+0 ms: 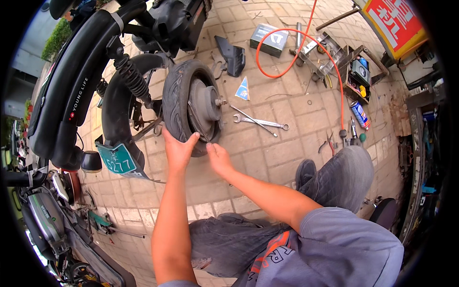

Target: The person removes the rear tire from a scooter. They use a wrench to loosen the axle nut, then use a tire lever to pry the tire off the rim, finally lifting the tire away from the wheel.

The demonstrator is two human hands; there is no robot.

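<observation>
A black scooter tire (178, 103) stands with a hub motor (204, 107) inside it and an axle nut (220, 102) sticking out to the right. My left hand (178, 146) grips the tire's lower left, thumb on the sidewall. My right hand (216, 157) has its curled fingers at the lower right edge of the tire and rim; the fingertips are partly hidden. Left of the wheel are the scooter's black fender (112, 112), green plate (116, 158) and shock absorber (132, 79). A combination wrench (261, 121) and thin metal bar (253, 121) lie crossed at right.
An orange hose (341, 91) loops past a box (268, 39), black plastic piece (231, 56) and metal parts (322, 55). A toolbox (357, 75), spray can (360, 115) and pliers (327, 143) lie right. A red sign (394, 26) stands upper right; another scooter (45, 225) stands lower left.
</observation>
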